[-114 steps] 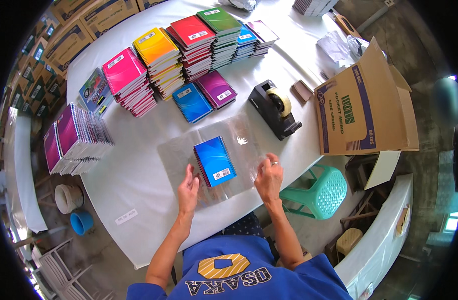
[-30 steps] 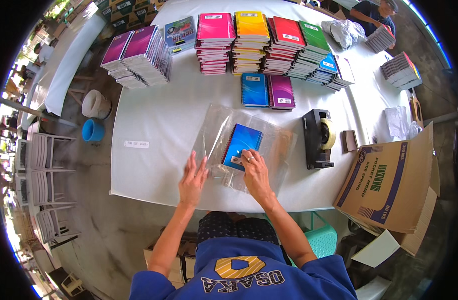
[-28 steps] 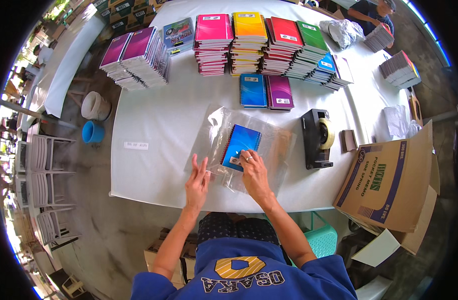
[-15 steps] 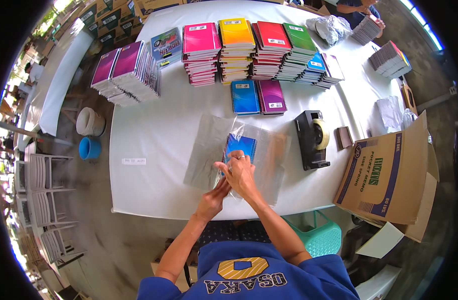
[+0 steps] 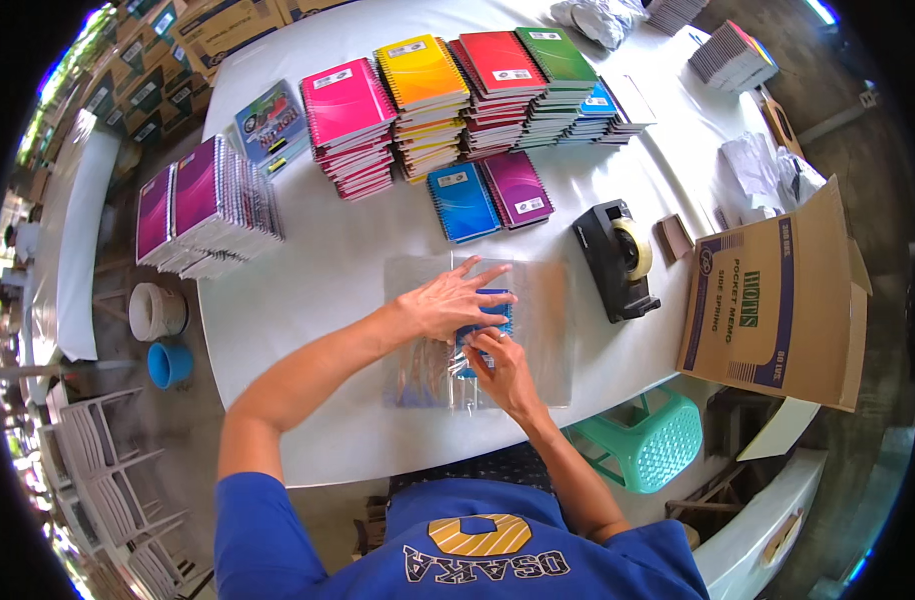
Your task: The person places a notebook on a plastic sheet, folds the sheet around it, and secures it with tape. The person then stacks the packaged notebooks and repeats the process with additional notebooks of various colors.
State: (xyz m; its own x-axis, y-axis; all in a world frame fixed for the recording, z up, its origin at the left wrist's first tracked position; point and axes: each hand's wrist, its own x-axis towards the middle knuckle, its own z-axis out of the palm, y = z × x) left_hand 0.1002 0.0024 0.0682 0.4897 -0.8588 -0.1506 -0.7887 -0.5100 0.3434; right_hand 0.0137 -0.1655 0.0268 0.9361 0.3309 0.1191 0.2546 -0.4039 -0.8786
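A blue spiral notebook [image 5: 488, 318] lies on a stack of clear plastic bags [image 5: 538, 330] on the white table [image 5: 308, 290]. My left hand [image 5: 446, 300] rests flat across the notebook and plastic, fingers spread. My right hand [image 5: 500, 368] pinches folded clear plastic just below the notebook's near edge. Most of the notebook is hidden under my hands.
Stacks of pink, yellow, red and green notebooks [image 5: 423, 95] line the far side; a blue and a purple one [image 5: 488, 190] lie nearer. A black tape dispenser [image 5: 618, 260] stands to the right, an open cardboard box [image 5: 778, 300] beyond it, a teal stool [image 5: 643, 445] below.
My hands came from the bag's sides onto the notebook. The left hand now crosses over and presses it flat while the right hand folds plastic at its near edge.
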